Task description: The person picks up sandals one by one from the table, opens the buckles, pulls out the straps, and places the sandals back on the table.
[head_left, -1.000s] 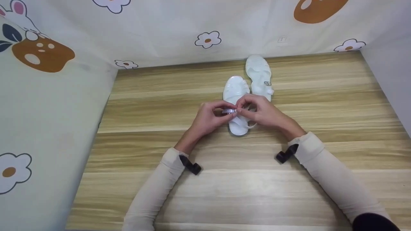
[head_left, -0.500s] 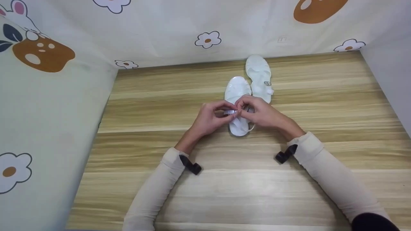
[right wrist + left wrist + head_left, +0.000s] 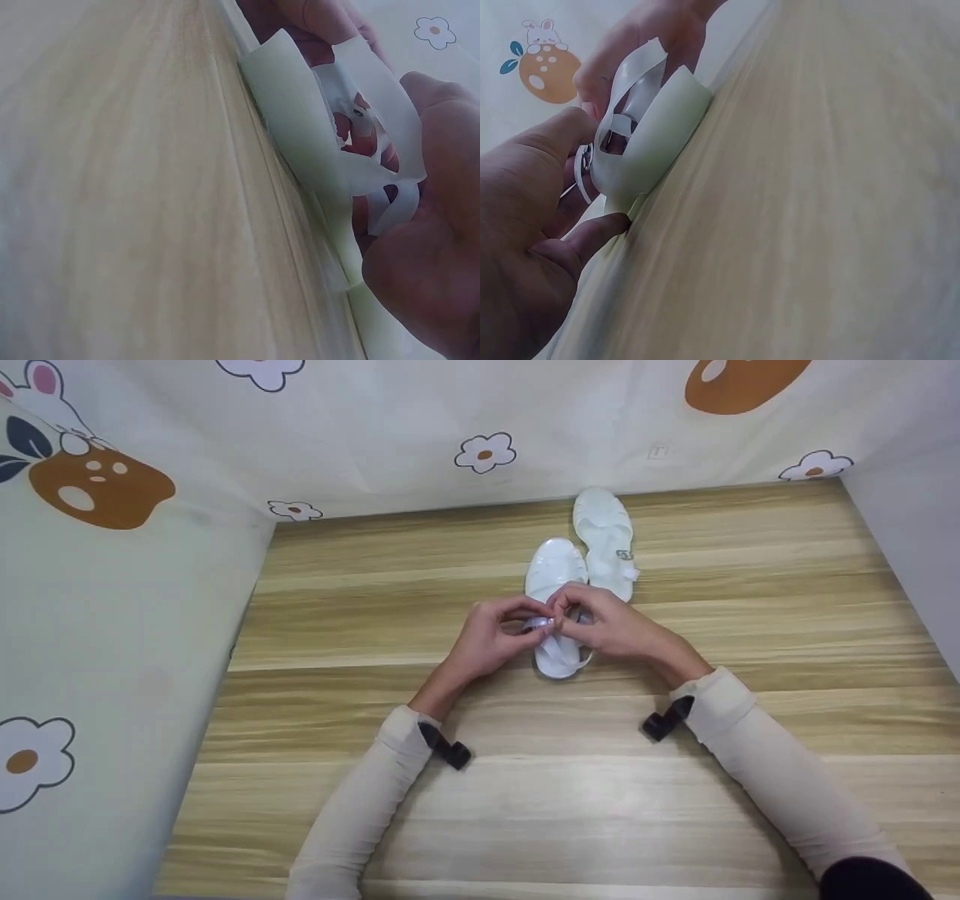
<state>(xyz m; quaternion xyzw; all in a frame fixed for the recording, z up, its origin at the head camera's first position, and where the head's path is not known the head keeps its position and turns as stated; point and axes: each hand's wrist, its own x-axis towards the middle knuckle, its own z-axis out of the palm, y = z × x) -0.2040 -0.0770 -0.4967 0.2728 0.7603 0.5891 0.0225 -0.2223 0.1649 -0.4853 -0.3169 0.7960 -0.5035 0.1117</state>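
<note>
A white sandal lies on the wood-grain surface, its toe toward the back wall. Over its middle, my left hand pinches the ankle strap close to a small metal buckle, seen in the left wrist view. From the other side my right hand also pinches the strap, with the two hands' fingertips meeting. The right wrist view shows the sandal's open straps and sole side between the hands. Fingers hide the exact spot where strap and buckle meet.
A second white sandal lies just behind and to the right, its toe near the patterned wall covering. Wood-grain surface extends in front and to both sides. A plain wall stands at the right.
The near sandal has shifted slightly to the right. Both hands keep nearly the same place, with small movements of the fingers at the strap.
</note>
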